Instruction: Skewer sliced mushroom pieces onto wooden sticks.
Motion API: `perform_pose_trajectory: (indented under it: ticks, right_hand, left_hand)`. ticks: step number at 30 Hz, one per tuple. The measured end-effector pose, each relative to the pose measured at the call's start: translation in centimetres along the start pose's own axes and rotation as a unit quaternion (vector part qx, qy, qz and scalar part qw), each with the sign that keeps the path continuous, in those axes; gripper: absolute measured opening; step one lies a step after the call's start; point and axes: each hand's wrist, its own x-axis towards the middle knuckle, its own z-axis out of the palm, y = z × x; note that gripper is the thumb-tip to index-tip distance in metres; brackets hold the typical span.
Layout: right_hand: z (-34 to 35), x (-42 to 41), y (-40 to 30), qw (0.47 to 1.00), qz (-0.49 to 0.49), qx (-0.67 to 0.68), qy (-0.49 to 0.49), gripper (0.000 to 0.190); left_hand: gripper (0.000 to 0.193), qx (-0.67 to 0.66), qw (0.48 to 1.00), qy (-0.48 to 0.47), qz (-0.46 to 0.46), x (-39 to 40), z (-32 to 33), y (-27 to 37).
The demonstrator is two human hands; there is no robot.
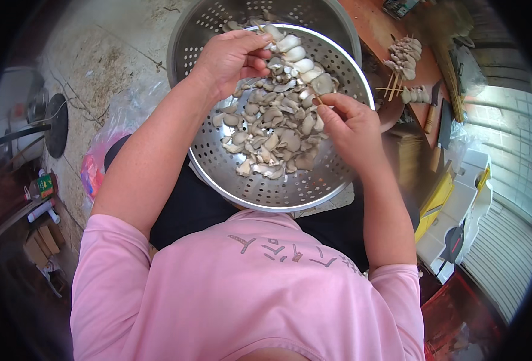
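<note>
Between my two hands runs a wooden skewer threaded with oyster mushrooms (303, 66), slanting over a steel colander (266, 192). At the skewer's far end, the thumb and fingers of my left hand (230, 58) pinch beside the last pieces, and a bit of stick shows past them. My right hand (354, 128) grips the bare stick at the near end between thumb and forefinger. Below the skewer, loose grey oyster mushrooms (270, 140) are heaped in the colander, which rests over my lap. Part of the heap is hidden by the skewer and hands.
Behind stands a larger perforated steel basin (194, 27) with more mushrooms. On the reddish board (369, 22) at right lie filled mushroom skewers (405, 58) and a wooden-handled knife (430, 118). Clear plastic bags (130, 106) lie at left, near a black round disc (57, 126).
</note>
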Motion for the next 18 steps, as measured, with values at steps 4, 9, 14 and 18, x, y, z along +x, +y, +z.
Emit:
perform_pose_trajectory:
  ticks: [4, 9, 14, 18]
  right_hand:
    - [-0.7, 0.2, -0.1, 0.993, -0.081, -0.088, 0.008, 0.018]
    - [-3.1, 0.5, 0.1, 0.999, -0.012, -0.028, 0.042, 0.017]
    - [-8.0, 2.3, 2.9, 0.911, 0.044, 0.277, 0.302, 0.013]
    - [-11.8, 3.9, 9.7, 0.832, 0.149, 0.331, 0.420, 0.010]
  left_hand:
    - [0.025, 0.027, 0.999, -0.007, 0.024, -0.3, 0.2, 0.4]
    - [0.035, -0.001, 0.998, -0.055, 0.042, -0.4, 1.0, 0.7]
    - [0.035, 0.020, 0.999, -0.039, 0.021, -0.2, 1.2, 0.9]
    - [0.033, 0.045, 0.998, -0.043, 0.006, -0.1, 2.0, 0.7]
